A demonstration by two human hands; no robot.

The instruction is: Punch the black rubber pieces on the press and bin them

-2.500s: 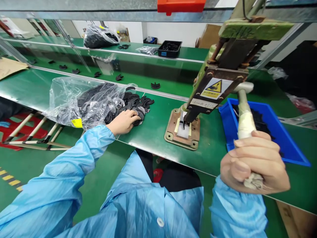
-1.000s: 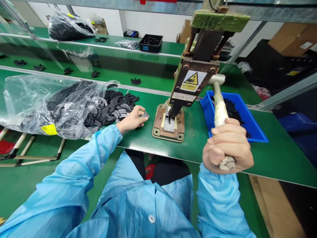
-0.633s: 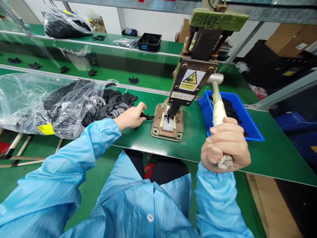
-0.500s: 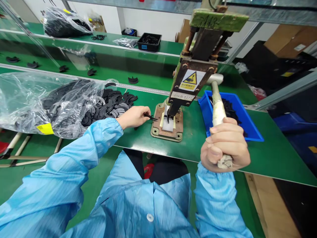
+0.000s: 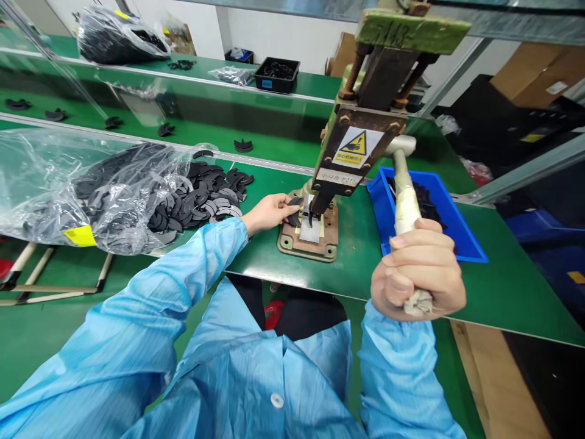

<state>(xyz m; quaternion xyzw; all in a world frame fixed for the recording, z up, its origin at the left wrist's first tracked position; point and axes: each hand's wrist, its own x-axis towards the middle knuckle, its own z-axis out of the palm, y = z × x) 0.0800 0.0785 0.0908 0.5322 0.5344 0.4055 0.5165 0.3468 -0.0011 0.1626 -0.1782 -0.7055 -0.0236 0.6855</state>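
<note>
My left hand (image 5: 269,211) pinches a small black curved part (image 5: 295,210) at the left side of the press base (image 5: 307,241), just beside the punch tip. My right hand (image 5: 418,274) is wrapped around the taped lever handle (image 5: 404,201) of the green hand press (image 5: 365,122), near the bench's front edge. A heap of the same black parts (image 5: 201,195) spills from a clear plastic bag (image 5: 77,183) to the left of my left hand.
A blue tray (image 5: 461,238) with black parts sits right of the press. Behind a metal rail runs a green conveyor (image 5: 137,140) with scattered parts. Farther back stand a black bin (image 5: 276,74) and another bag of parts (image 5: 116,39).
My left hand took one black part from the heap and carried it rightward to the press base. My right hand has stayed on the lever handle.
</note>
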